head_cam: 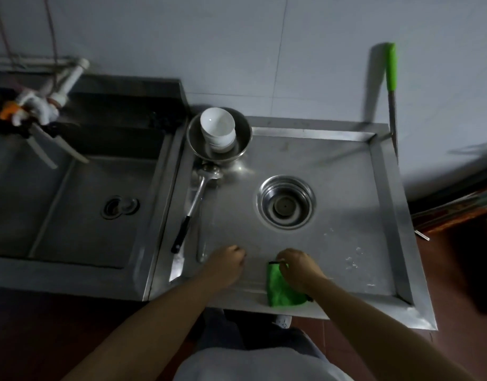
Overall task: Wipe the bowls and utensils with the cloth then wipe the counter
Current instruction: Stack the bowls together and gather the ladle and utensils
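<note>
Cloth in hand, wiping not yet begun.
Right hand point(297, 268) gripping green cloth point(280, 290) at near tabletop point(346, 188) edge; left hand point(225, 264) curled, empty. Next, likely: reaching for stacked white bowls point(219, 129) and ladle point(198, 196) far left.

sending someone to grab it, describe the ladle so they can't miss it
Find the steel counter with the round drain, right of the sink. Along its left edge, just in front of the metal bowl holding stacked white bowls, lies the ladle: the only long utensil with a black handle.
</note>
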`<state>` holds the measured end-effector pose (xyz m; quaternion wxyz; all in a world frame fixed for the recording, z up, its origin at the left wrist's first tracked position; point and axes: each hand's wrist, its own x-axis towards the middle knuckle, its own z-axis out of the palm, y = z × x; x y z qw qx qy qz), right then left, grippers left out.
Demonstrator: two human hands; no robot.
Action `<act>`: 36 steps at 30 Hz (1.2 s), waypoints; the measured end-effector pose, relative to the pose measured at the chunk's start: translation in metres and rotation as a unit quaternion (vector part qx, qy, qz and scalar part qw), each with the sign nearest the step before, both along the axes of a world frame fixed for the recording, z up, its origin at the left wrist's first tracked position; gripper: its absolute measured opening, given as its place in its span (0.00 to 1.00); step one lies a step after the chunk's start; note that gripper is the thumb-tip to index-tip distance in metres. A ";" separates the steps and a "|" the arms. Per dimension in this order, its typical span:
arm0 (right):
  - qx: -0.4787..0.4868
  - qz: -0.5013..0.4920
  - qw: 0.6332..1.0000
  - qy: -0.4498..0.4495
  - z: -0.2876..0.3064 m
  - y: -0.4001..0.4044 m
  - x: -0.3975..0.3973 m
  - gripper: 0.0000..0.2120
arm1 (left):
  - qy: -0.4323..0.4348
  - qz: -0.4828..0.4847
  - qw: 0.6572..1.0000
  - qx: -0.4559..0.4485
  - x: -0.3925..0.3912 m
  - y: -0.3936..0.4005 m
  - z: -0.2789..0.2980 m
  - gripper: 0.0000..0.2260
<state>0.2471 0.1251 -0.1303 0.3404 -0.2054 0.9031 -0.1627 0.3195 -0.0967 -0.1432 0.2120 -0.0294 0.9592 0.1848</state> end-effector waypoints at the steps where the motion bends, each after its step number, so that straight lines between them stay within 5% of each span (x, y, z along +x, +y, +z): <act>1: -0.003 -0.013 1.000 -0.004 0.005 -0.015 -0.004 0.15 | 0.007 0.028 1.000 0.003 -0.001 -0.015 -0.002 0.13; 4: -0.022 -0.056 0.998 -0.011 0.011 -0.064 -0.014 0.15 | 0.010 0.105 0.994 0.011 -0.007 -0.062 -0.005 0.16; 8: -0.026 -0.102 0.994 -0.021 0.013 -0.136 -0.017 0.12 | 0.046 0.176 0.983 -0.012 -0.011 -0.117 0.003 0.08; 17: 0.007 -0.203 0.977 -0.065 -0.019 -0.246 -0.017 0.14 | 0.020 0.158 0.986 -0.056 -0.047 -0.169 -0.030 0.14; 25: 0.042 -0.270 0.959 -0.078 -0.053 -0.281 -0.016 0.16 | -0.011 0.112 0.992 -0.058 -0.065 -0.176 -0.058 0.08; 36: 0.049 -0.294 0.952 -0.075 -0.063 -0.290 -0.014 0.14 | -0.037 0.256 0.965 0.053 -0.062 -0.180 -0.053 0.11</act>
